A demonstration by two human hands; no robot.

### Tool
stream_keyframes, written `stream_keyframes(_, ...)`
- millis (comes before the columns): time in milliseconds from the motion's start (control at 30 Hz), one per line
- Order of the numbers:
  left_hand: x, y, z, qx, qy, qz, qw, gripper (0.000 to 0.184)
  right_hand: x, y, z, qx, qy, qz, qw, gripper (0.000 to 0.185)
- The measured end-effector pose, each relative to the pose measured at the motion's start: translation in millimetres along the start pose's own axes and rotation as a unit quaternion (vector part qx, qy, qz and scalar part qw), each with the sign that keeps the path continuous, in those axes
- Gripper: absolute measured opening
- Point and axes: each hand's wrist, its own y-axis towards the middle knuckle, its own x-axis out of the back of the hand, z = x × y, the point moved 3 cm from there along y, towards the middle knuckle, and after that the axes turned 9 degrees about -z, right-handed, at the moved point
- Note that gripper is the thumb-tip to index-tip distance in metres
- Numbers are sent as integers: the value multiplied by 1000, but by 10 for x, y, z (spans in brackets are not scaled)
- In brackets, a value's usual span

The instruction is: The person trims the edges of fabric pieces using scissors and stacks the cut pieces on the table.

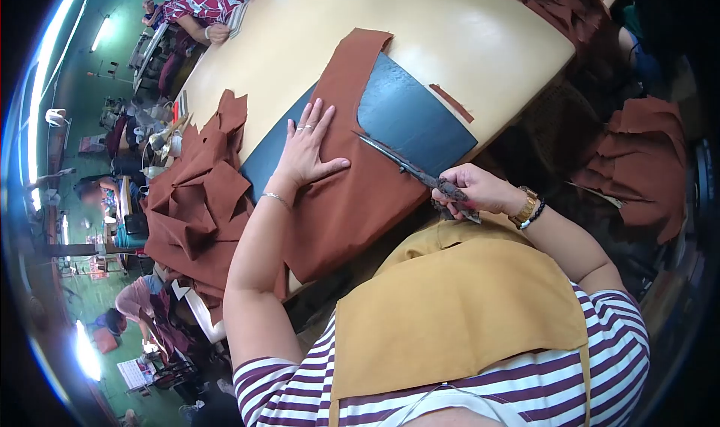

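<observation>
Right-hand grip (466, 192) closed around the dark, cloth-wrapped handles of long metal scissors (397, 159), near the close right corner of a dark blue, smooth flat board (412, 104); fingers curled in, nothing else held. Blades look close together, exact gap hard to tell; they slant inward, tip at the edge of a rust-brown woven cloth panel (337, 209), which lies across the middle of the board and runs off its near side. Left-hand grip (310, 153) spread open, palm down on that panel over the board, grasping nothing; probably pressing so the cloth stays flat beside the blades. Board sits on a cream, smooth-topped surface (465, 29), perhaps as a firm backing beneath the fabric. Left of the board, a crumpled rust-brown cloth heap (199, 194), seemingly put there to leave the board's right half open to the scissors. Just beyond the board's far right edge, a narrow rust-brown fabric strip (452, 103), likely an offcut. Well right of the board, more draped rust-brown cloth (637, 164); its support is unclear.
</observation>
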Motion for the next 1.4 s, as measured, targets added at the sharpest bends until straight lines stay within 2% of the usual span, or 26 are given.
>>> stream_keyframes(100,5,-27,-63,8,11,-5,1000,113,3,50,-25,-25,3,8,1000,22)
stream_keyframes(400,-4,-132,-163,65,12,-13,998,111,-5,-4,-22,-11,-1,-7,1000,21)
stream_keyframes(500,4,-144,-182,65,13,-15,998,111,-22,-26,89,-46,-15,-2,999,20)
stream_keyframes(600,12,-137,-184,62,11,-16,998,110,-9,45,40,-25,0,19,999,21)
stream_keyframes(900,0,-174,-196,83,22,-20,996,108,5,24,-55,4,-10,-1,1000,24)
stream_keyframes(1233,-4,-235,-388,96,35,-29,994,108,-56,25,38,-30,11,-18,999,24)
stream_keyframes(1400,-25,-285,-454,150,30,-33,988,109,-31,-27,-51,12,17,-15,1000,23)
